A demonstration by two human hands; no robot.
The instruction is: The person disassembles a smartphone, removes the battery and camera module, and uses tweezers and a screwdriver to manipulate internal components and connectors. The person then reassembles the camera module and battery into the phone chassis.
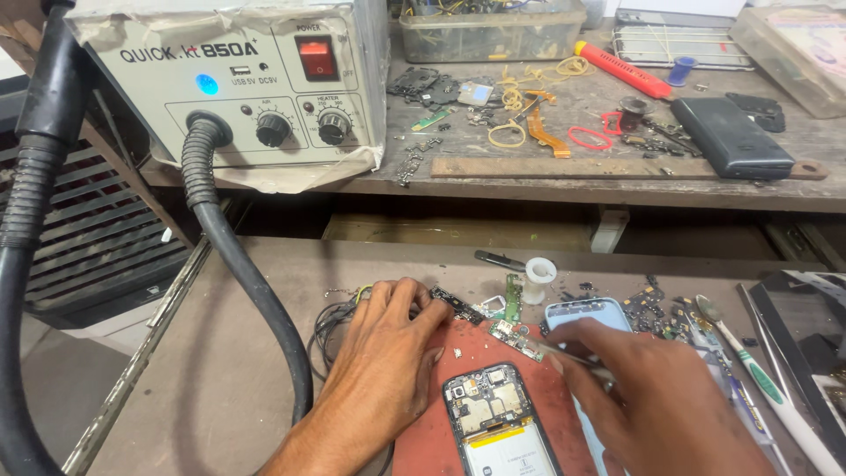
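Note:
An opened phone (498,423) lies on a red mat (432,432), its circuit boards and yellow-edged battery exposed. My left hand (383,370) rests flat on the bench at the mat's left edge, fingertips by a small dark circuit strip (456,305). My right hand (652,397) holds thin metal tweezers (564,354), whose tip reaches a small green board (517,338) just above the phone. A light blue phone back cover (577,311) lies partly under my right hand.
A grey hot-air rework station (264,79) stands on the upper shelf, its black hose (247,282) curving down past my left arm. Small parts, a white spool (538,275) and a toothbrush (767,388) lie on the bench. A dark phone (731,137) sits on the shelf.

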